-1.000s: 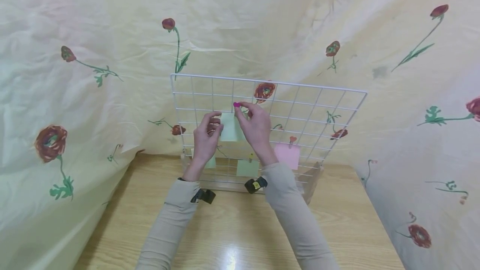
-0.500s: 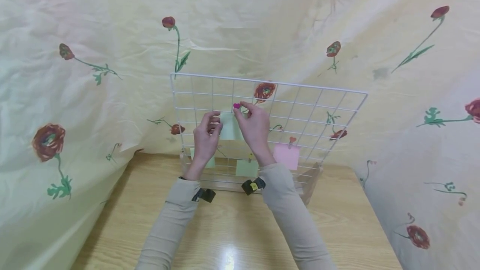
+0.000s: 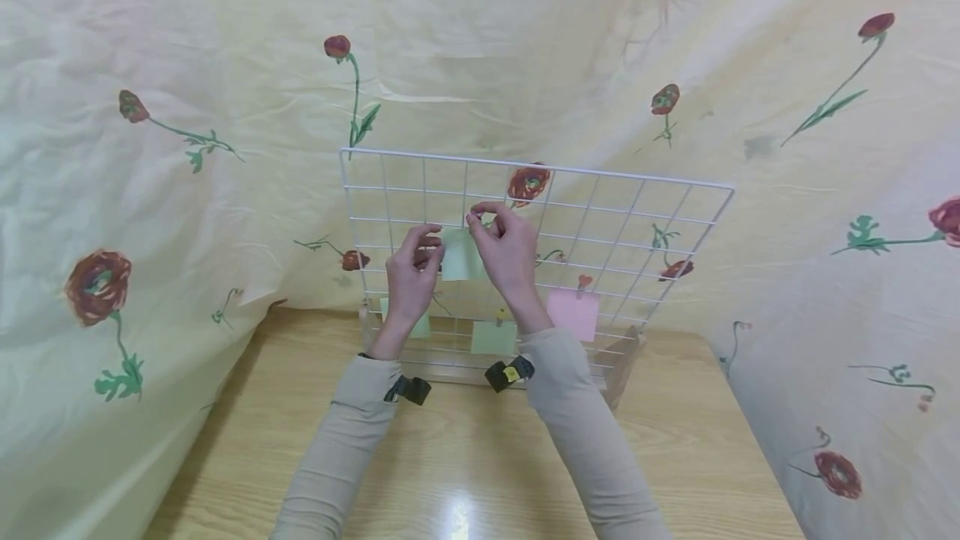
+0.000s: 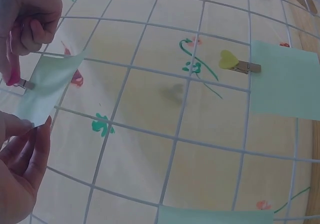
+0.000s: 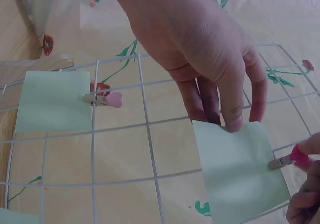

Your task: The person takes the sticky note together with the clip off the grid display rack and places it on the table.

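Note:
A pale green paper note (image 3: 460, 257) lies against the upper left part of a white wire grid panel (image 3: 467, 160). My left hand (image 3: 408, 282) pinches the note's left edge between thumb and fingers, as the left wrist view shows. My right hand (image 3: 513, 252) pinches a small clothespin (image 5: 281, 162) by its bright pink heart (image 5: 300, 157). The clothespin sits over the note's top edge near a grid wire; whether it also grips the wire, I cannot tell. In the head view my right fingers mostly cover it.
Lower on the grid hang a pink note (image 3: 573, 313) with a red heart clothespin (image 3: 584, 282), a green note (image 3: 493, 337) with a yellow heart clothespin (image 4: 229, 59), and another green note (image 3: 420, 325). The grid stands on a wooden table (image 3: 465, 457) before flowered cloth (image 3: 247, 73).
My right fingers have turned slightly over the clothespin, so its pink heart, visible before, is now mostly hidden in the head view. My left hand has stayed at the note's edge.

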`<action>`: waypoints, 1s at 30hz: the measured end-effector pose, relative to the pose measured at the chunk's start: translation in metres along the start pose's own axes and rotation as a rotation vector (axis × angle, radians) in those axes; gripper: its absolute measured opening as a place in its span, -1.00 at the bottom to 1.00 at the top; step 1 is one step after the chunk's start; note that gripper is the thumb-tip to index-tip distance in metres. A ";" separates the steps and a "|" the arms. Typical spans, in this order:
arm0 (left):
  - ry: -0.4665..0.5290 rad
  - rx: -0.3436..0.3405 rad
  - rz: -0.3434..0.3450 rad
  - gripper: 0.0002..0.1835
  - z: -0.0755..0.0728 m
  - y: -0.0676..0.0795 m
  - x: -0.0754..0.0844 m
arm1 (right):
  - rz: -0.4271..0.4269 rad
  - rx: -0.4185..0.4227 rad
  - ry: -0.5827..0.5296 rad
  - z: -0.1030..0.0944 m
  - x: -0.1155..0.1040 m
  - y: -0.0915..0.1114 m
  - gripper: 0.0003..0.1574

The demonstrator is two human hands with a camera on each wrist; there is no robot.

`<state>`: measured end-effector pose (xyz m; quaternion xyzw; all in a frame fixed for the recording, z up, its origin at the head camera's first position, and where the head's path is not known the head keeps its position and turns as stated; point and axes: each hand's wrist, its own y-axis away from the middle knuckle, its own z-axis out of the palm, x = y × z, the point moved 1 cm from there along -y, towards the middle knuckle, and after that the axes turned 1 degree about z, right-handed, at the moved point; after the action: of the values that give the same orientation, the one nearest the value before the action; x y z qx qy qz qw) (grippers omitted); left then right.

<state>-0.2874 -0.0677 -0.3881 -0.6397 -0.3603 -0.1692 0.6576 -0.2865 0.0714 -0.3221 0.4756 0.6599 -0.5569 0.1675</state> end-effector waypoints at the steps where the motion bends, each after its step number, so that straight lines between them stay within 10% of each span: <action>1: 0.002 0.001 0.004 -0.71 -0.001 -0.001 0.005 | -0.014 -0.006 -0.017 0.000 0.000 0.000 -0.85; 7: 0.046 0.003 0.025 -0.73 -0.007 -0.002 0.039 | -0.111 -0.041 -0.016 -0.002 0.001 0.001 -0.87; 23: 0.054 0.005 0.020 -0.72 -0.009 0.001 0.041 | -0.313 0.026 -0.098 0.001 0.015 0.001 -0.94; 30: 0.073 0.003 -0.024 -0.72 -0.009 0.004 0.040 | -0.326 0.076 -0.114 -0.008 -0.013 0.007 -0.93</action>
<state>-0.2550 -0.0658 -0.3622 -0.6279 -0.3439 -0.1998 0.6690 -0.2719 0.0723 -0.3136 0.3362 0.6960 -0.6274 0.0939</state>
